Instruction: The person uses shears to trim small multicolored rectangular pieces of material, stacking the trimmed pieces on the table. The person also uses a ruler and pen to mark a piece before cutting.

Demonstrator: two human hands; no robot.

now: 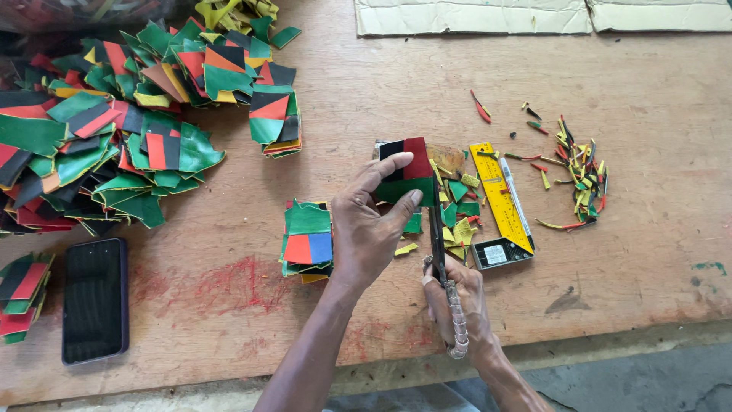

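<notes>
While a dark phone [94,300] lies far left of the yellow ruler [499,195] on the counter [625,252], the left hand [366,229] pinches a patchwork piece [406,174] just left of it; the right hand's [457,297] grip closes on scissors [438,236].

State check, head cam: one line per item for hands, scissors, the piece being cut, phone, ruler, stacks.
left hand: pinching the patchwork piece
right hand: gripping the scissors
scissors: blades at the piece's right edge
patchwork piece: held up, flat
phone: screen dark, lying flat
yellow ruler: flat on the table
small stack: neat, untouched
big pile: loose, spread
</notes>
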